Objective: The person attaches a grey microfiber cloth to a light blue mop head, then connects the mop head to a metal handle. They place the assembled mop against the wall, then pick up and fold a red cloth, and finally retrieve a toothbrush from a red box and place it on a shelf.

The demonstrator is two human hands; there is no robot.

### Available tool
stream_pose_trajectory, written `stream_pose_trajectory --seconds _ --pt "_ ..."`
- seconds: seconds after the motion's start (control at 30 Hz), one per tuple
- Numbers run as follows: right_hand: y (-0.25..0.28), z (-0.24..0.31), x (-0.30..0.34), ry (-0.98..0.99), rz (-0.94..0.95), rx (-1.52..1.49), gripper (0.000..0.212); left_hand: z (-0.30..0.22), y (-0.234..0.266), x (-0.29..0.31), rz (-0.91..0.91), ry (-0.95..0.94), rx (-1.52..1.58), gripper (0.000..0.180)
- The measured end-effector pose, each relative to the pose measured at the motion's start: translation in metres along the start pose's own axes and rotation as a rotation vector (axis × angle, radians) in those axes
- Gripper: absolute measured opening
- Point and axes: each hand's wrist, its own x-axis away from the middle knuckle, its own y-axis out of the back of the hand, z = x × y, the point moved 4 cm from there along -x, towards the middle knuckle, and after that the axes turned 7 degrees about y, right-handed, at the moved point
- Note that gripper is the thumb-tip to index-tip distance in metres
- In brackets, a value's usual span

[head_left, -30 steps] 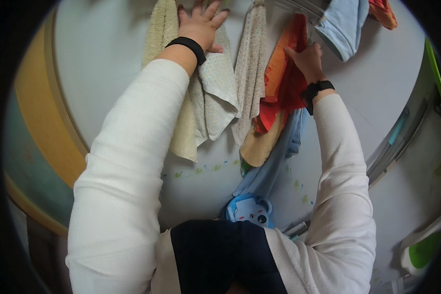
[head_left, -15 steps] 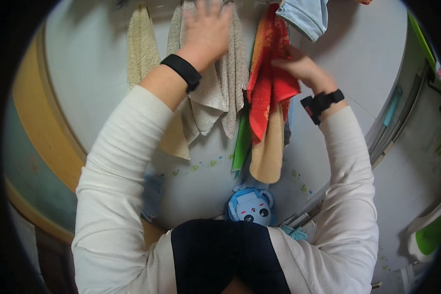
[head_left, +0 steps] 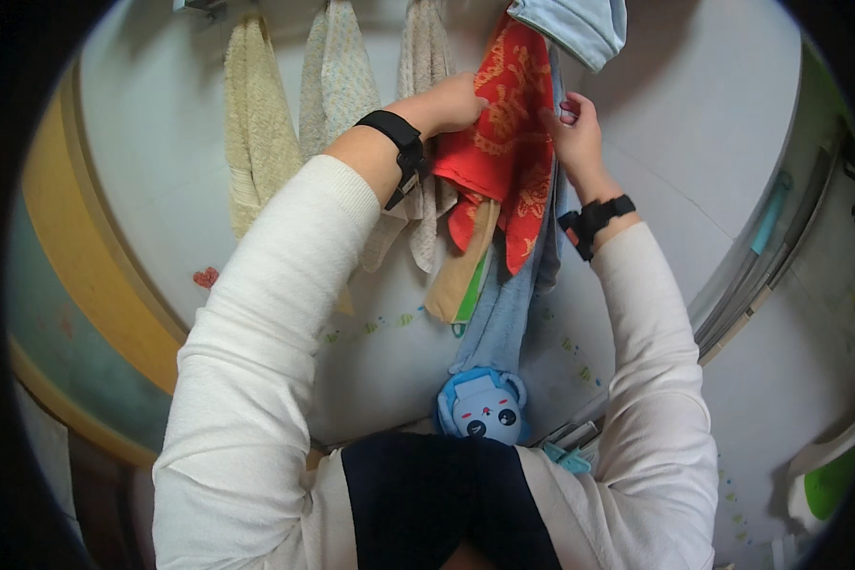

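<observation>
A red towel (head_left: 508, 123) with a yellow-orange pattern hangs in front of me on the wall. My left hand (head_left: 458, 103) grips its left edge, with the fingertips partly hidden by the cloth. On the other side my right hand (head_left: 577, 133) is closed at the towel's right edge, thumb against the fabric and fingers curled. Beneath the red towel, a tan cloth (head_left: 463, 275) and a green cloth (head_left: 473, 290) stick out. A long blue towel (head_left: 499, 313) with a blue animal head (head_left: 485, 408) hangs behind them. Above right is a light blue cloth (head_left: 579, 28).
To the left hang a pale yellow towel (head_left: 256, 114), a patterned whitish towel (head_left: 344, 76) and a beige towel (head_left: 426, 47). A wooden frame (head_left: 95, 228) curves along the left side. At the right are a turquoise-handled stick (head_left: 774, 209) and a green and white object (head_left: 831, 480).
My left hand has moved right, from the beige towels to the red towel's edge. The red towel is spread wider, the tan cloth has shifted left, and more blue towel shows.
</observation>
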Motion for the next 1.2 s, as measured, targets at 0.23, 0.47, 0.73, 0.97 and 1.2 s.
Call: stream_pose_trajectory --seconds 0.23,0.47,0.73,0.97,1.2 --pt "-0.002 -0.006 -0.013 -0.309 0.452 -0.447 0.036 0.005 0.008 0.003 0.059 0.186 0.451 0.027" --pt "0.002 0.035 0.000 -0.150 0.461 -0.391 0.036 -0.006 0.003 0.010 0.170 0.068 0.604 0.045" --pt "-0.048 0.080 0.047 0.506 0.471 0.084 0.059 -0.018 0.000 0.014 0.356 0.136 0.610 0.049" --pt "-0.039 0.033 0.035 0.171 0.132 -0.147 0.026 0.012 0.025 -0.006 0.076 0.235 0.197 0.026" --pt "-0.034 0.005 -0.063 0.508 -0.112 0.252 0.034 0.002 0.038 0.008 0.057 0.247 0.265 0.028"
